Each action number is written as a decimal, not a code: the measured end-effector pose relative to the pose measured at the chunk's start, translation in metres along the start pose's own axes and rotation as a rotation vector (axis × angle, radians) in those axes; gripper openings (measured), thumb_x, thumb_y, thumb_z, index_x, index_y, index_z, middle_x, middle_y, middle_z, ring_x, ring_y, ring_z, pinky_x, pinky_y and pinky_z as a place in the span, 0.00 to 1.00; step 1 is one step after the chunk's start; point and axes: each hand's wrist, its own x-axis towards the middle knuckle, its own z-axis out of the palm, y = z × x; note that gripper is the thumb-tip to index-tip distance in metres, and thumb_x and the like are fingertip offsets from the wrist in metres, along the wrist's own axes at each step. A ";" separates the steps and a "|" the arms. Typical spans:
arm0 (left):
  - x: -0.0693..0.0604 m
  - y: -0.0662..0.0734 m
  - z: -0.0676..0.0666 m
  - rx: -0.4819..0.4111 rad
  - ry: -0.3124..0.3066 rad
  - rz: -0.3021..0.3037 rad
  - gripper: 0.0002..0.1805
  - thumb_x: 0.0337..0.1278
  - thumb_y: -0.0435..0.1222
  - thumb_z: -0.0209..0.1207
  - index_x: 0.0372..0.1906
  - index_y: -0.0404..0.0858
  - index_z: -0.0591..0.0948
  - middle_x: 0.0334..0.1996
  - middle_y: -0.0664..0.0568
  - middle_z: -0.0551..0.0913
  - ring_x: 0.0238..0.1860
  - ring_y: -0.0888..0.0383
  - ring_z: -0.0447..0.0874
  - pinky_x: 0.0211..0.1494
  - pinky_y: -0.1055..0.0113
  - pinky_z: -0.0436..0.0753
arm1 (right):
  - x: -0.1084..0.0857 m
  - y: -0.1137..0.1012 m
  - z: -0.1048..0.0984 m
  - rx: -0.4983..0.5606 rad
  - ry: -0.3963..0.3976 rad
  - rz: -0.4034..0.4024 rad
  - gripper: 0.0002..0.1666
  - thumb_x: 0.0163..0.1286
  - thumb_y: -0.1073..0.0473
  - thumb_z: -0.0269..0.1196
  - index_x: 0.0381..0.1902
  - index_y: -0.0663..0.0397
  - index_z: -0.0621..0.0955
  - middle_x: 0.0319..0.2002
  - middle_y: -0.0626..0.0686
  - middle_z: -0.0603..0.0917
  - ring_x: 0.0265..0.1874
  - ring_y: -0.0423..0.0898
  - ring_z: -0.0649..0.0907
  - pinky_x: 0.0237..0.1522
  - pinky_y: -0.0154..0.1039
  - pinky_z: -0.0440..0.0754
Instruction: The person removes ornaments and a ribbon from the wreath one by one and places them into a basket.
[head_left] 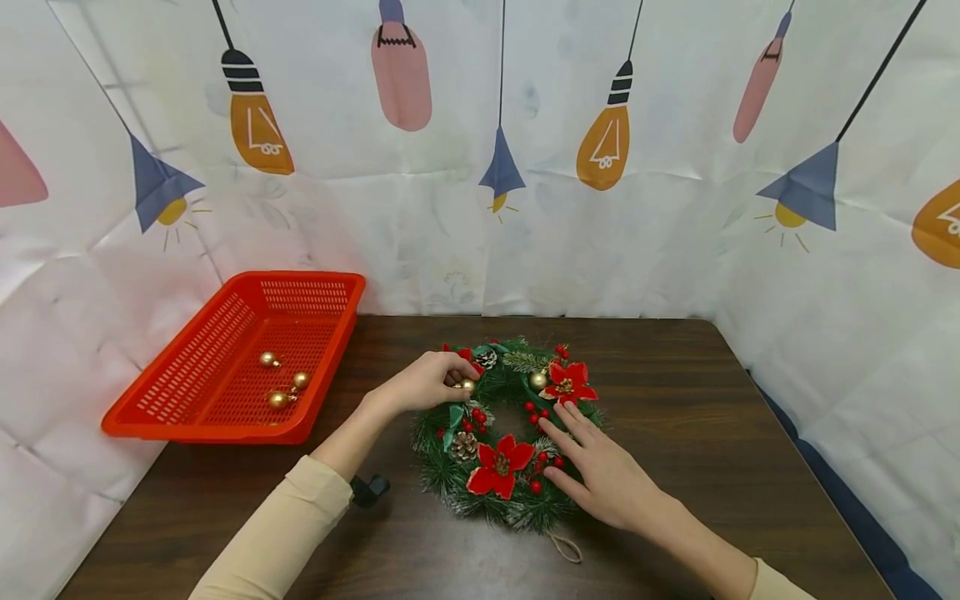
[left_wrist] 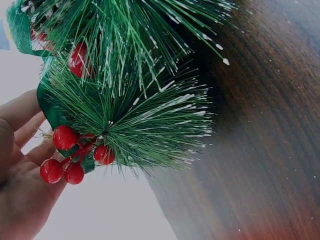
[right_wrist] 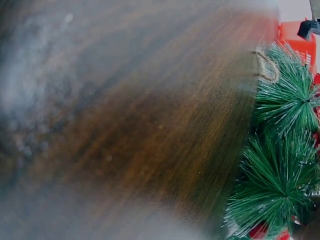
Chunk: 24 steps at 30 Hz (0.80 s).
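Observation:
A green Christmas wreath (head_left: 517,508) lies on the table, decked with red poinsettias (head_left: 501,467), red berries, pine cones (head_left: 464,446) and green ribbon. At its upper left, my left hand (head_left: 429,381) pinches a small gold bauble (head_left: 468,386) against the greenery. The left wrist view shows those fingers behind a cluster of red berries (left_wrist: 65,137); the bauble is hidden there. My right hand (head_left: 600,467) rests on the wreath's right side, fingers straight and spread. Another gold bauble (head_left: 537,380) sits on the wreath beside the upper right poinsettia.
On the left stands a red plastic basket (head_left: 202,432) with several loose gold baubles (head_left: 278,400) in it. A twine loop (head_left: 566,548) sticks out from the wreath's near edge. Behind the brown wooden table (head_left: 660,358) hangs a white curtain printed with lamps.

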 end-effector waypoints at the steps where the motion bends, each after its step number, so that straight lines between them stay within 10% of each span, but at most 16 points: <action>1: 0.000 0.000 0.000 0.005 0.002 0.005 0.17 0.67 0.33 0.67 0.57 0.33 0.84 0.44 0.53 0.85 0.45 0.55 0.84 0.49 0.59 0.84 | 0.000 0.000 0.000 -0.001 0.002 -0.001 0.41 0.78 0.36 0.57 0.80 0.50 0.65 0.79 0.61 0.58 0.78 0.59 0.57 0.68 0.59 0.69; 24: -0.012 -0.001 -0.004 -0.056 0.112 0.021 0.17 0.69 0.35 0.65 0.60 0.36 0.84 0.48 0.55 0.81 0.46 0.57 0.81 0.49 0.58 0.83 | 0.001 0.000 -0.002 0.017 -0.037 0.024 0.42 0.78 0.35 0.55 0.80 0.46 0.64 0.80 0.57 0.56 0.79 0.56 0.54 0.69 0.57 0.68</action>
